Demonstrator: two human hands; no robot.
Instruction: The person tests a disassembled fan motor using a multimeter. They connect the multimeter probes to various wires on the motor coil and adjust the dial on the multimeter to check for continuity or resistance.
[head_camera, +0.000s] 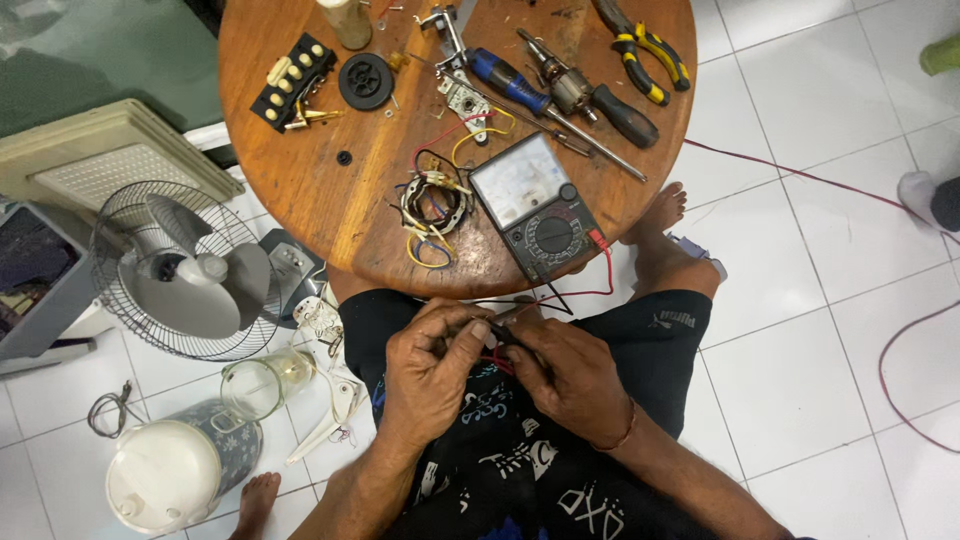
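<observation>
Both hands over lap, below round wooden table (300, 180). Left hand (432, 375) and right hand (572, 378) pinching black and red test-lead tips (505, 335) together, fingers clenched on them. Leads running up to one analog multimeter (538, 208), dial facing wearer for reading. One stator coil (435, 205) beside it. Two screwdrivers (555, 100), one pliers (645, 50), one fan (180, 270) on floor.

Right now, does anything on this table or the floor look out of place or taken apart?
Yes. The fan on the floor has no front grille, leaving its blades bare. A wound coil with loose wires lies beside the meter on the table.
</observation>
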